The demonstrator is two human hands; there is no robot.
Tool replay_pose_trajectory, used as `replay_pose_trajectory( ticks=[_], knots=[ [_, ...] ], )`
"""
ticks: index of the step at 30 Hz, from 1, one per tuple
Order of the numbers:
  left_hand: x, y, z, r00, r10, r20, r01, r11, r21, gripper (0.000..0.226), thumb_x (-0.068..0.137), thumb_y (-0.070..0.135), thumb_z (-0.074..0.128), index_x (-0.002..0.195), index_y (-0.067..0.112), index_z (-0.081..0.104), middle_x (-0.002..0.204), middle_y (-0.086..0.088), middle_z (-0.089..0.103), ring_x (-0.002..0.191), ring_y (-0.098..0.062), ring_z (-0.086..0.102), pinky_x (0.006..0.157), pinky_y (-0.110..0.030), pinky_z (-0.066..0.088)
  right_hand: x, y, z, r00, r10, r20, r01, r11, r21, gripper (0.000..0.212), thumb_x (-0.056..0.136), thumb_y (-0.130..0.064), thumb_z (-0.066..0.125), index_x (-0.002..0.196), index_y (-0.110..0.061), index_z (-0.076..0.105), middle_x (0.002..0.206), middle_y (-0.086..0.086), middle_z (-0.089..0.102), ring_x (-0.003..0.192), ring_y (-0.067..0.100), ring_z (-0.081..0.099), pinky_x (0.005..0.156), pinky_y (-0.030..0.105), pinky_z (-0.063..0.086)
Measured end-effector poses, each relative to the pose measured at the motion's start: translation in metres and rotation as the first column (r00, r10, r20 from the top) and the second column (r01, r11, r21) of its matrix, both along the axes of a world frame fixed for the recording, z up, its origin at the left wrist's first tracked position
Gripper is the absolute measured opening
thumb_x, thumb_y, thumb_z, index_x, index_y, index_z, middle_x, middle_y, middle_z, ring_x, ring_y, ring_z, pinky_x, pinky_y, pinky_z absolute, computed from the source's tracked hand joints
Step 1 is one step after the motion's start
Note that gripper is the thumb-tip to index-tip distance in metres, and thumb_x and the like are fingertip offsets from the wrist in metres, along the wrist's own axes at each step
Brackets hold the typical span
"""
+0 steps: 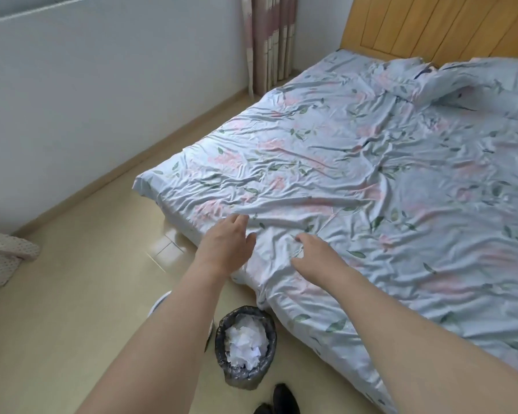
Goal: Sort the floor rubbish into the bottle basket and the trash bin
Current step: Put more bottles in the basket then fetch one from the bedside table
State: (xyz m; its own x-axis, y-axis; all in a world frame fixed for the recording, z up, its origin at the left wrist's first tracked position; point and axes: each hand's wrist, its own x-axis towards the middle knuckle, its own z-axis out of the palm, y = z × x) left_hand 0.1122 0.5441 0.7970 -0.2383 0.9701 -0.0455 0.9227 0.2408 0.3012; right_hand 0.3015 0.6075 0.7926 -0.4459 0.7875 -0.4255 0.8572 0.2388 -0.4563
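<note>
A: Where's the rubbish at this point?

B: All I can see of it is a heap of crumpled white paper [245,343], sitting inside the small round trash bin lined with a dark grey plastic bag [269,324]. The bin stands on the pale glossy floor [72,309], just beside the near corner of the bed. I can't see any loose rubbish on the floor, and the bottle basket isn't identifiable; a white rounded edge [159,303] shows behind the left forearm, but I can't tell what it is.

A: How would that paper handle?

B: I'd judge it very light, soft and springy. It crushes easily and isn't fragile or slippery. A loose pinch anywhere on a wad would do; the pile looks high, so pressing it down may help.

A: And the hands?

B: Neither holds anything. The left hand [226,246] hovers at the bed's corner with fingers straight and spread. The right hand [316,253] rests on the light blue floral bedsheet [371,174], fingers loosely bent, not clearly gripping cloth.

A: Counts?

B: One bin, one heap of paper whose wads I can't separate, two hands, no bottles. Further out: one wooden headboard [431,25], one striped curtain [269,40], a dotted white cloth [3,255] at the left edge, and two dark shoes [284,398] below the bin.
</note>
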Motion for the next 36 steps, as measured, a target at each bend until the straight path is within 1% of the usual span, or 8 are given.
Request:
replay_pose_trajectory(
  ticks=[6, 10, 13, 19, 25, 29, 32, 36],
  knots=[
    [0.048, 0.042, 0.032, 0.978, -0.205, -0.029, 0.204, 0.979, -0.019, 0.038, 0.099, 0.036, 0.044, 0.129, 0.013, 0.049, 0.133, -0.004, 0.052, 0.119, -0.027, 0.052, 0.09, -0.037, 0.044, 0.064, 0.005, 0.057, 0.988, -0.153, 0.004, 0.152, 0.985, 0.085, 0.055, 0.093, -0.025, 0.05, 0.146, -0.02, 0.034, 0.148, 0.003, 0.038, 0.13, 0.022, 0.043, 0.101, 0.034, 0.041],
    [0.117, 0.078, 0.069, 0.927, -0.371, -0.056, 0.373, 0.928, 0.022, 0.04, 0.099, 0.036, 0.044, 0.132, 0.014, 0.048, 0.135, -0.003, 0.052, 0.12, -0.028, 0.051, 0.093, -0.037, 0.044, 0.146, 0.006, 0.098, 0.939, -0.343, -0.018, 0.34, 0.922, 0.184, 0.055, 0.093, -0.028, 0.054, 0.144, -0.017, 0.037, 0.145, 0.005, 0.042, 0.129, 0.023, 0.044, 0.102, 0.033, 0.041],
    [0.18, 0.1, 0.096, 0.879, -0.469, -0.085, 0.475, 0.878, 0.059, 0.04, 0.099, 0.036, 0.044, 0.131, 0.013, 0.049, 0.134, -0.006, 0.053, 0.119, -0.03, 0.053, 0.092, -0.038, 0.046, 0.213, -0.005, 0.121, 0.887, -0.46, -0.037, 0.458, 0.867, 0.196, 0.054, 0.095, -0.03, 0.054, 0.145, -0.017, 0.036, 0.146, 0.005, 0.04, 0.128, 0.023, 0.044, 0.098, 0.033, 0.041],
    [0.384, 0.107, 0.141, 0.732, -0.675, -0.098, 0.682, 0.723, 0.11, 0.044, 0.099, 0.038, 0.042, 0.135, 0.013, 0.047, 0.137, -0.006, 0.052, 0.123, -0.028, 0.05, 0.095, -0.038, 0.044, 0.396, -0.061, 0.149, 0.737, -0.667, -0.11, 0.668, 0.694, 0.267, 0.054, 0.094, -0.028, 0.055, 0.144, -0.014, 0.038, 0.145, 0.006, 0.043, 0.131, 0.024, 0.043, 0.104, 0.033, 0.039],
    [0.607, 0.074, 0.153, 0.595, -0.801, -0.07, 0.801, 0.584, 0.13, 0.045, 0.1, 0.038, 0.042, 0.138, 0.014, 0.046, 0.142, -0.004, 0.047, 0.125, -0.027, 0.049, 0.097, -0.038, 0.043, 0.592, -0.121, 0.171, 0.606, -0.788, -0.108, 0.766, 0.542, 0.346, 0.058, 0.091, -0.026, 0.055, 0.144, -0.011, 0.038, 0.146, 0.01, 0.043, 0.133, 0.026, 0.042, 0.106, 0.032, 0.038],
    [0.752, 0.056, 0.172, 0.522, -0.849, -0.084, 0.849, 0.507, 0.146, 0.048, 0.099, 0.039, 0.041, 0.142, 0.017, 0.041, 0.146, -0.002, 0.044, 0.128, -0.026, 0.046, 0.101, -0.039, 0.041, 0.716, -0.153, 0.186, 0.577, -0.813, -0.074, 0.776, 0.518, 0.362, 0.058, 0.095, -0.026, 0.051, 0.148, -0.013, 0.031, 0.149, 0.008, 0.038, 0.135, 0.027, 0.039, 0.107, 0.036, 0.037],
    [0.823, 0.053, 0.183, 0.474, -0.875, -0.095, 0.877, 0.462, 0.13, 0.05, 0.099, 0.039, 0.041, 0.144, 0.018, 0.039, 0.147, -0.002, 0.043, 0.131, -0.025, 0.044, 0.105, -0.04, 0.041, 0.778, -0.162, 0.194, 0.561, -0.823, -0.092, 0.792, 0.501, 0.348, 0.056, 0.096, -0.024, 0.05, 0.148, -0.014, 0.031, 0.149, 0.006, 0.037, 0.134, 0.025, 0.039, 0.105, 0.034, 0.038],
    [0.896, 0.06, 0.189, 0.468, -0.878, -0.104, 0.883, 0.46, 0.089, 0.05, 0.099, 0.04, 0.042, 0.143, 0.018, 0.041, 0.147, -0.002, 0.044, 0.131, -0.024, 0.045, 0.105, -0.04, 0.041, 0.85, -0.154, 0.199, 0.561, -0.82, -0.115, 0.799, 0.5, 0.333, 0.056, 0.096, -0.024, 0.049, 0.148, -0.016, 0.03, 0.15, 0.004, 0.036, 0.134, 0.023, 0.039, 0.104, 0.033, 0.039]
  ],
)
